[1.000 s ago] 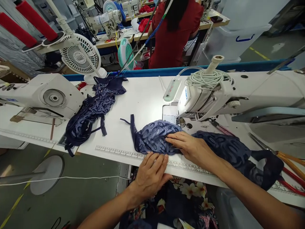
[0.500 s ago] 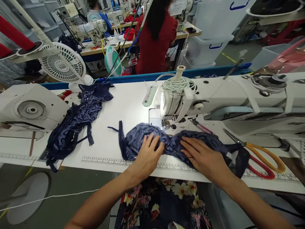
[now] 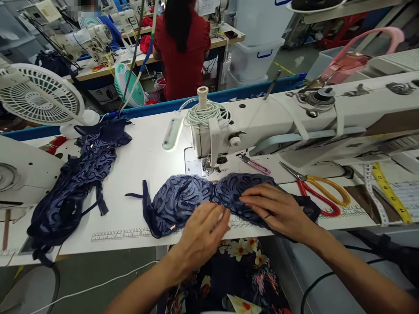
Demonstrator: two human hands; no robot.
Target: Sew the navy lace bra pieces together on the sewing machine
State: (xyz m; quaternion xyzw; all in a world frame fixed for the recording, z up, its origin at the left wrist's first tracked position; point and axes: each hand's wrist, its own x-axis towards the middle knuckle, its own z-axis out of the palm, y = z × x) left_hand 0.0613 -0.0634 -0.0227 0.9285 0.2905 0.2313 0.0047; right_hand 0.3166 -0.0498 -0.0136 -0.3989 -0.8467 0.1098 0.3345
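A navy lace bra (image 3: 183, 198) lies spread on the white sewing table, both cups facing up and a thin strap trailing off its left end. My left hand (image 3: 204, 233) is at the lower edge near the middle of the bra, fingers curled together; what they pinch, if anything, is hidden. Over the right cup, my right hand (image 3: 278, 209) reaches with its fingers stretched out and slightly apart, a dark ring on one of them. Just behind the bra stands the sewing machine head (image 3: 209, 144), its presser foot (image 3: 206, 165) close to the lace edge.
More navy lace bras (image 3: 81, 174) are heaped at the left, beside a white fan (image 3: 39, 93). Right of the bra lie orange-and-red scissors (image 3: 314, 183), pink-handled snips (image 3: 253, 163) and a yellow tape measure (image 3: 391, 192). A person in red (image 3: 183, 48) sits beyond the table.
My view has swung to the right. Both hands have lifted from lying flat on the cups; the left has drawn back to the lower edge and curled. The cups look smoother and fuller.
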